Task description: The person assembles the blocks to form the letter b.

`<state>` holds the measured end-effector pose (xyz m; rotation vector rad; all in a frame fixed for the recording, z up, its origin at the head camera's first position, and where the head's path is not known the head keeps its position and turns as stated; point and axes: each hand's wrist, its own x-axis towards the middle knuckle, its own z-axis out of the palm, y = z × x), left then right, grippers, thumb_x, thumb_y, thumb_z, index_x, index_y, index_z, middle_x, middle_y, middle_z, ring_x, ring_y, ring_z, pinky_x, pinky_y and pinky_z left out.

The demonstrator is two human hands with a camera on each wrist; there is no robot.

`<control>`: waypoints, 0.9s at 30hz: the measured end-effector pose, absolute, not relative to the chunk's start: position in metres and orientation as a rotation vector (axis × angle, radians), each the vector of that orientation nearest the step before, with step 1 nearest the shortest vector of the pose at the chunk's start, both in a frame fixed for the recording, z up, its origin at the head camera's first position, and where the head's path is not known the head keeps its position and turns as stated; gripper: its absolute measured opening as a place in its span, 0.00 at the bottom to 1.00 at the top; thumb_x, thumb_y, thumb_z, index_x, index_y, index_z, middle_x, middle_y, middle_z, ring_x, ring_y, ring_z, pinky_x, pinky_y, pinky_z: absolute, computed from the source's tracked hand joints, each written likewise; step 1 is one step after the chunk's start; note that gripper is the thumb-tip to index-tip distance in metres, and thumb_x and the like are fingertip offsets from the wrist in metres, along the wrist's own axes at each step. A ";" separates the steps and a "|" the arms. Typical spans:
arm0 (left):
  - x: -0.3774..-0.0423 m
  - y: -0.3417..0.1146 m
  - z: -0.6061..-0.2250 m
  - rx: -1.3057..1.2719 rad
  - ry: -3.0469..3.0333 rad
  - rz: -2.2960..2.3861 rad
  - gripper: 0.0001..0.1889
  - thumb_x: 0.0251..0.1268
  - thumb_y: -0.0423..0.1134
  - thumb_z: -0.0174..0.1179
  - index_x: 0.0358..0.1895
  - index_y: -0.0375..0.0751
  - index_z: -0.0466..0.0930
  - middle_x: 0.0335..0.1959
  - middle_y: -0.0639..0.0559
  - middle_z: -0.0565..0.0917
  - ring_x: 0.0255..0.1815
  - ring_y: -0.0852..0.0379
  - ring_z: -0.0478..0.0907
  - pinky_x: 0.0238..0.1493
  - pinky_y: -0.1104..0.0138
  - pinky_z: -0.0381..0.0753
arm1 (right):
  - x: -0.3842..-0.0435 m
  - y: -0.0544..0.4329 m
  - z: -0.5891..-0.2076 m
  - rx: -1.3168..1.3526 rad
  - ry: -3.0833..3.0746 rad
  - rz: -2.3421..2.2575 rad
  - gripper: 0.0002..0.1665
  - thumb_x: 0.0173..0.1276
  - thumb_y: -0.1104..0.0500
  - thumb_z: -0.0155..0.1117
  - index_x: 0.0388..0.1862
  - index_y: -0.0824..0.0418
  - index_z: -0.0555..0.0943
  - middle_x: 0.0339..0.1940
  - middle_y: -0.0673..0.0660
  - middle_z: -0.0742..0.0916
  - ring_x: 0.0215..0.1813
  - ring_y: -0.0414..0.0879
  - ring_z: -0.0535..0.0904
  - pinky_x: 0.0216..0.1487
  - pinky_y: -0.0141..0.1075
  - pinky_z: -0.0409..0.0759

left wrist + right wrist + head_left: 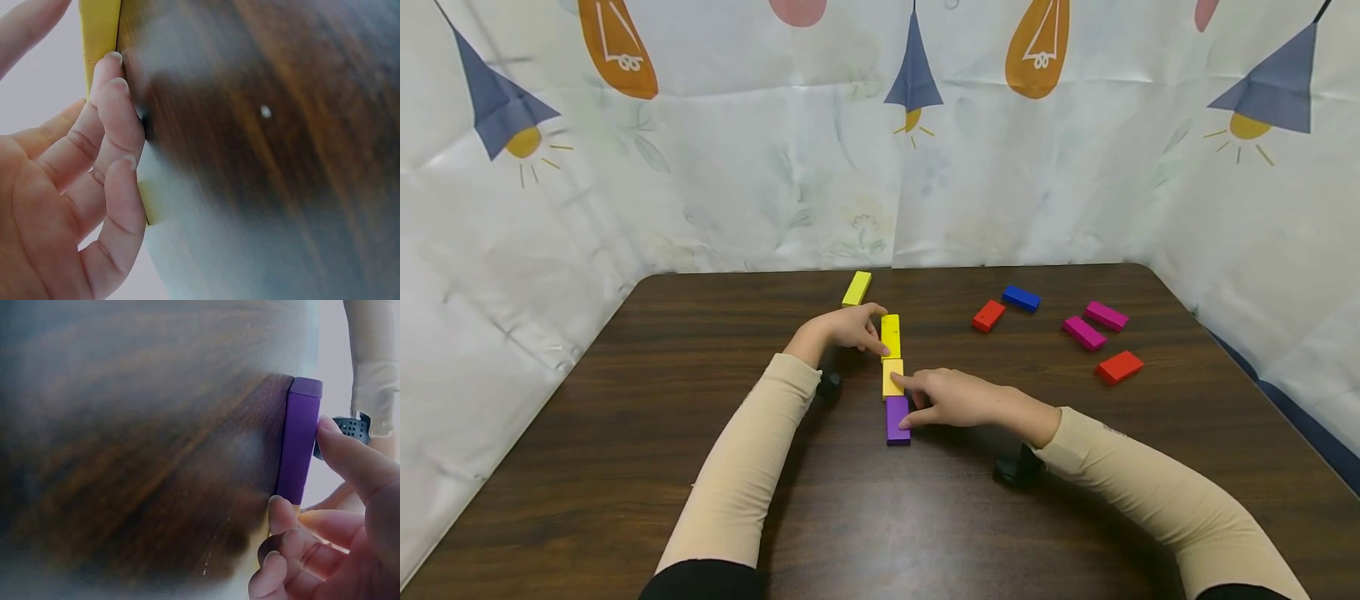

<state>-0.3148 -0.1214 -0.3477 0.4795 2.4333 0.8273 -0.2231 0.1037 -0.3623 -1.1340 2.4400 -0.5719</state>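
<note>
On the table, a yellow block point(891, 335), a pale yellow block point(892, 379) and a purple block point(897, 419) lie end to end in a line running away from me. My left hand point(848, 327) holds the yellow block, index finger at its far end and thumb by its near end; in the left wrist view other fingertips bend in close beside the yellow block point(100, 37). From the right, my right hand point(958, 398) touches the line, index finger on the pale yellow block and thumb on the purple block point(301, 440). Fingertips partly cover the blocks.
Another yellow block point(857, 288) lies beyond my left hand. At the right are a red block point(988, 316), a blue block point(1022, 298), two magenta blocks point(1084, 332) and a second red block point(1119, 367). A patterned curtain point(775, 183) hangs behind the table.
</note>
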 end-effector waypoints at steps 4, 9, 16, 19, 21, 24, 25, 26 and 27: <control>-0.314 -0.121 -0.348 0.484 2.435 0.829 0.42 0.68 0.37 0.69 0.79 0.34 0.54 0.35 0.47 0.78 0.32 0.55 0.71 0.39 0.66 0.71 | -0.224 0.104 -0.362 -1.128 2.436 -0.573 0.45 0.71 0.48 0.71 0.78 0.67 0.65 0.31 0.49 0.75 0.29 0.38 0.67 0.31 0.31 0.65; -0.313 -0.121 -0.348 0.485 2.441 0.819 0.43 0.68 0.38 0.69 0.79 0.34 0.54 0.37 0.46 0.78 0.33 0.54 0.72 0.41 0.66 0.72 | -0.223 0.104 -0.361 -1.118 2.435 -0.567 0.46 0.71 0.47 0.71 0.79 0.66 0.65 0.31 0.49 0.76 0.29 0.38 0.68 0.32 0.31 0.65; -0.312 -0.122 -0.348 0.489 2.440 0.812 0.42 0.69 0.39 0.69 0.79 0.34 0.54 0.37 0.46 0.78 0.34 0.53 0.72 0.41 0.65 0.71 | -0.225 0.105 -0.363 -1.121 2.417 -0.577 0.46 0.71 0.47 0.71 0.79 0.66 0.64 0.32 0.49 0.76 0.30 0.38 0.69 0.32 0.32 0.67; -0.313 -0.122 -0.348 0.489 2.443 0.809 0.42 0.69 0.39 0.69 0.79 0.34 0.54 0.37 0.46 0.78 0.34 0.53 0.72 0.41 0.65 0.71 | -0.227 0.104 -0.364 -1.124 2.414 -0.574 0.46 0.72 0.47 0.70 0.79 0.66 0.64 0.32 0.48 0.76 0.30 0.38 0.69 0.32 0.32 0.67; -0.313 -0.122 -0.348 0.488 2.444 0.811 0.42 0.69 0.39 0.69 0.79 0.35 0.54 0.37 0.46 0.78 0.34 0.53 0.72 0.40 0.66 0.71 | -0.227 0.104 -0.364 -1.118 2.413 -0.574 0.47 0.72 0.46 0.70 0.80 0.66 0.64 0.32 0.48 0.76 0.30 0.38 0.69 0.32 0.32 0.67; -0.313 -0.122 -0.348 0.485 2.445 0.813 0.42 0.69 0.39 0.69 0.79 0.35 0.54 0.38 0.46 0.78 0.34 0.53 0.72 0.40 0.66 0.71 | -0.226 0.105 -0.363 -1.109 2.411 -0.588 0.46 0.71 0.47 0.71 0.80 0.66 0.64 0.31 0.49 0.76 0.30 0.39 0.69 0.32 0.32 0.66; -0.313 -0.122 -0.348 0.486 2.444 0.814 0.42 0.69 0.39 0.69 0.79 0.35 0.54 0.38 0.46 0.78 0.34 0.53 0.72 0.41 0.66 0.71 | -0.226 0.105 -0.362 -1.112 2.413 -0.590 0.46 0.71 0.47 0.71 0.79 0.65 0.64 0.31 0.49 0.76 0.30 0.38 0.69 0.32 0.32 0.66; -0.313 -0.122 -0.349 0.486 2.442 0.816 0.42 0.69 0.39 0.69 0.79 0.35 0.54 0.38 0.45 0.78 0.35 0.53 0.72 0.41 0.66 0.71 | -0.225 0.105 -0.362 -1.108 2.416 -0.592 0.46 0.71 0.47 0.71 0.79 0.65 0.64 0.31 0.48 0.77 0.30 0.38 0.69 0.32 0.32 0.66; -0.313 -0.123 -0.349 0.486 2.441 0.818 0.42 0.68 0.39 0.69 0.79 0.35 0.54 0.38 0.45 0.78 0.35 0.53 0.72 0.41 0.66 0.71 | -0.225 0.104 -0.362 -1.105 2.418 -0.592 0.46 0.71 0.47 0.71 0.79 0.64 0.65 0.31 0.48 0.77 0.30 0.38 0.69 0.32 0.32 0.66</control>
